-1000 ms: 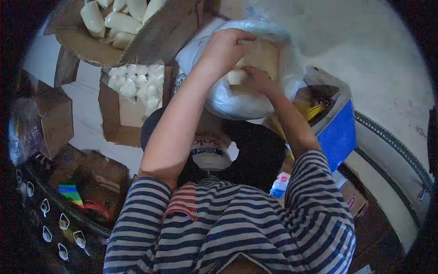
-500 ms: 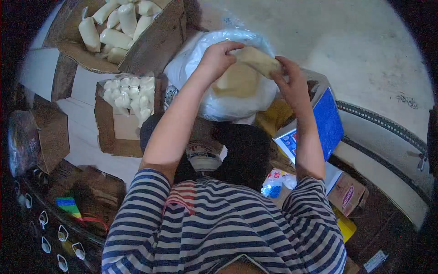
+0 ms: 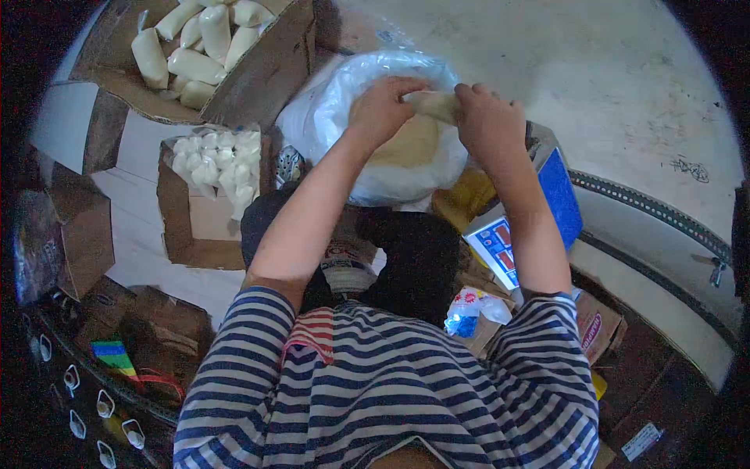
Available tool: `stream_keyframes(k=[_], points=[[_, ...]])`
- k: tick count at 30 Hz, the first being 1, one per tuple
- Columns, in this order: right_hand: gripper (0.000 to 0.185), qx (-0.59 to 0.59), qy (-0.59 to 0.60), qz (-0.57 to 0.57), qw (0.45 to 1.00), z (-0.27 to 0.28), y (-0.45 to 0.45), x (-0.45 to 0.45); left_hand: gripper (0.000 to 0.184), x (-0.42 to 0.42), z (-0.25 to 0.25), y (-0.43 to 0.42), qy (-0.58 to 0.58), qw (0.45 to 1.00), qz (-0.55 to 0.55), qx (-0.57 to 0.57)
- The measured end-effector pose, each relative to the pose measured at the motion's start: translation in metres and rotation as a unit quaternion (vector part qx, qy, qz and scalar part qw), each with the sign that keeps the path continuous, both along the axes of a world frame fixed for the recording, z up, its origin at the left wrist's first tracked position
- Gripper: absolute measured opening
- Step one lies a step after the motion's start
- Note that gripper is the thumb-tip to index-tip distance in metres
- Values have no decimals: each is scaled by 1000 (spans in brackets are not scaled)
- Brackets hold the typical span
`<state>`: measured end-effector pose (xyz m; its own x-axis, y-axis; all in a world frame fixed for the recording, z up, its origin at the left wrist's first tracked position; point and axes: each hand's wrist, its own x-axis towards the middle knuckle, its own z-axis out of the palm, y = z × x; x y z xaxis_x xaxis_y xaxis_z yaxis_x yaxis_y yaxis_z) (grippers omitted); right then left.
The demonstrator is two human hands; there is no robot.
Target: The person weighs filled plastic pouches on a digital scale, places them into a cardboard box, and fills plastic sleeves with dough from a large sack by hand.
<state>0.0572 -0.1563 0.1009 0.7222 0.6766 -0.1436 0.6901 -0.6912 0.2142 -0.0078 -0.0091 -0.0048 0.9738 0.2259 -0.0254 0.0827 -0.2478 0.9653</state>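
Note:
A clear plastic bag filled with a pale grainy or powdery substance (image 3: 436, 106) is stretched lengthwise between my hands. My left hand (image 3: 383, 111) grips its left end, fingers curled. Around the right end close the fingers of my right hand (image 3: 491, 125), which hide that end. Both hands are above a large sack lined with white plastic (image 3: 391, 186). Tan loose grain or powder (image 3: 408, 147) lies inside the sack, partly covered by my left hand.
At upper left a cardboard box (image 3: 258, 69) holds several filled bags (image 3: 195, 66). A smaller carton (image 3: 173, 227) contains small white knotted bags (image 3: 219, 162). Right of my knees stands a blue and white digital scale (image 3: 500, 248). A blue-and-white packet (image 3: 467, 311) lies nearby.
My right hand has turned over and moved in toward my left, with its back now facing up. The bag is more level and more covered by my fingers.

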Motion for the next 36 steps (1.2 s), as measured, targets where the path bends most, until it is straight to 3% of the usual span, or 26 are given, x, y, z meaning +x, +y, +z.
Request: stream_keyframes(k=[2, 15, 19, 21, 23, 25, 27, 29, 31, 36], points=[[21, -13, -66, 74, 995, 4, 5, -2, 45, 0, 2, -2, -5, 1000, 3, 7], [19, -84, -55, 96, 990, 18, 22, 0, 43, 2, -7, -5, -22, 999, 8, 27], [27, -118, -41, 50, 991, 29, 18, 1, 43, 1, -4, -3, 0, 1000, 5, 29], [32, -129, -30, 22, 991, 31, 7, 8, 45, -1, 3, 1, 68, 997, 16, -33], [40, -72, -9, -40, 997, 21, -7, 20, 45, 0, 5, 8, 54, 994, 39, -91], [40, -86, -4, -24, 996, -44, -19, 29, 45, -1, 5, 16, 44, 987, 59, -145], [35, -174, 20, 55, 983, -120, -27, 28, 44, -1, 6, 23, 55, 943, 77, -320], [34, -110, 25, 98, 989, -191, -30, 29, 42, -2, 10, 25, 30, 943, 103, -315], [34, -121, 52, 86, 987, -231, -19, 34, 43, -2, 15, 33, 17, 945, 89, -314], [35, -85, 82, 118, 986, -274, -2, 23, 42, -2, 16, 46, 27, 945, 107, -308]])
